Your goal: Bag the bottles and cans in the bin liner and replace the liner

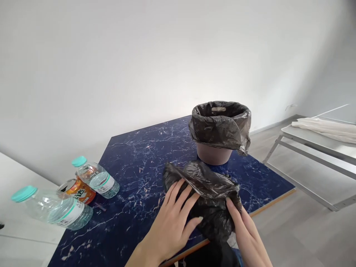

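A crumpled black plastic bag (pixel 214 215) lies at the table's near edge, part of it hanging over. My left hand (pixel 175 218) rests on its left side with fingers stretched out and slightly spread. The fingertips touch a fold of the plastic. On the bag's right side, my right hand (pixel 243 224) pinches the edge, thumb on top and the other fingers mostly hidden behind. Just beyond the bag stands a brownish-pink trash bin (pixel 214 154), upright. Another black bag (pixel 217 129) lines it, folded down over the rim, with a handle slot showing inside.
At the left of the dark blue marbled table (pixel 139 167) stand two clear bottles with teal caps, one nearer (pixel 55 209) and one farther (pixel 97 178). An orange can (pixel 80 191) is between them. A metal-framed rack (pixel 314 148) with white cloth stands right.
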